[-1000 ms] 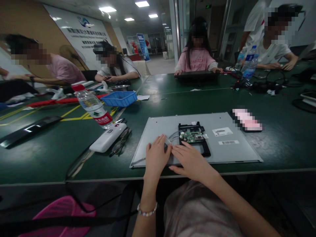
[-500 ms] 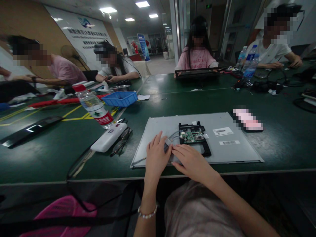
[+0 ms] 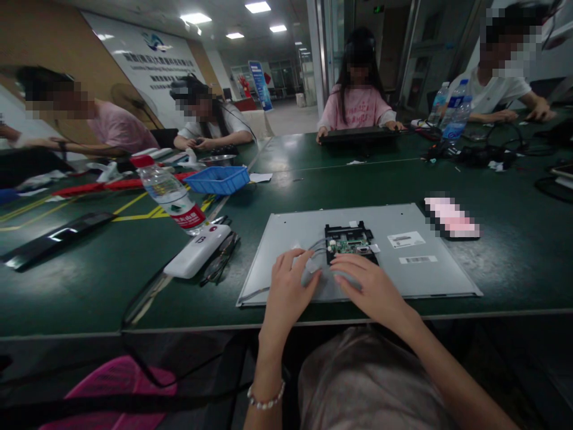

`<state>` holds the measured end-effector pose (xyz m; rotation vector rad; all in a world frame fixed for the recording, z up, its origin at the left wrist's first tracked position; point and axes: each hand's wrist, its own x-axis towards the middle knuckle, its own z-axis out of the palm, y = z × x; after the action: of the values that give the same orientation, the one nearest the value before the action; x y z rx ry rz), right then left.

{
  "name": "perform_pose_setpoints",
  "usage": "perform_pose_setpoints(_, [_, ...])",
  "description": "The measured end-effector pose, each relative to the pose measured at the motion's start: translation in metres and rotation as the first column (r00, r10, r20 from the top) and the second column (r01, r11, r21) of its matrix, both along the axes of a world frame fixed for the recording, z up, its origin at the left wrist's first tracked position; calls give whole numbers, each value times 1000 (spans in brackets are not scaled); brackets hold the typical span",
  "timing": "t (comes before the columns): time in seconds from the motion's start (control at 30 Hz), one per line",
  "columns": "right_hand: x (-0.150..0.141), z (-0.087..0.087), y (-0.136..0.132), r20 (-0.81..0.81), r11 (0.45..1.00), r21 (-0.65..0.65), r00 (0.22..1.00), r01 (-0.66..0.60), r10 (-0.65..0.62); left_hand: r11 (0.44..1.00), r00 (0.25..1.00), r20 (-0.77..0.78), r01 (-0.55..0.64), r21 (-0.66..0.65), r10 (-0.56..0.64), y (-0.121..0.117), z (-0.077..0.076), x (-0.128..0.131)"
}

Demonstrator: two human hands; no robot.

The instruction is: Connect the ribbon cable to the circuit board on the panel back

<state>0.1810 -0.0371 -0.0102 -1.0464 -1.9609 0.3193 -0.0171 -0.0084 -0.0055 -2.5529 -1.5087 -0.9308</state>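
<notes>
A flat display panel (image 3: 441,278) lies face down on the table before me, its grey metal back up. A green circuit board (image 3: 347,246) sits in a black plastic bracket (image 3: 342,229) at the panel's middle, and thin grey cables (image 3: 319,243) run leftward from it. My left hand (image 3: 289,289) is over the panel beside the cables, thumb and bent fingers apart. A small greyish patch shows between them, too unclear to name. My right hand (image 3: 373,289) is at the bracket's lower part and hides some of it; its fingers and thumb are spread apart, with nothing visible in them.
Left of the panel are a white power bank (image 3: 197,251), glasses (image 3: 219,263) and a tilted water bottle (image 3: 172,197). A blue tray (image 3: 218,180) stands farther back. A phone (image 3: 452,218) lies to the right. Several people work around the table.
My hands were together at the grey patch by the cables. They have moved apart, the right hand shifting rightward to the bracket. The person opposite has tilted a dark panel flatter.
</notes>
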Motion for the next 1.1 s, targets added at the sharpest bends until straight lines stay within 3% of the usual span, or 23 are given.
perform_pose_setpoints(0.07, [23,2,7,-32,997,-25,997,71,-71,999,998,-61,2,-39,-4,1,-1,0])
perform_pose_setpoints(0.2, [75,10,24,71,977,-110,982,181,-174,995,995,-94,-30,-98,21,4,-3,0])
perform_pose_setpoints(0.37, [112,18,42,97,940,-283,981,189,-168,990,992,-117,-56,-128,41,8,-1,1])
perform_pose_setpoints(0.53, [111,17,58,88,911,-395,992,117,-90,991,983,-170,-92,-95,75,10,2,3])
perform_pose_setpoints(0.7, [105,6,66,72,888,-445,993,118,-95,995,976,-201,-97,-35,88,9,1,1])
perform_pose_setpoints(0.97, [104,0,62,44,898,-434,997,75,-62,978,976,107,-199,64,192,26,16,-1])
perform_pose_setpoints(1.1, [99,2,60,83,905,-414,994,100,-72,984,978,110,-178,23,175,34,14,-2])
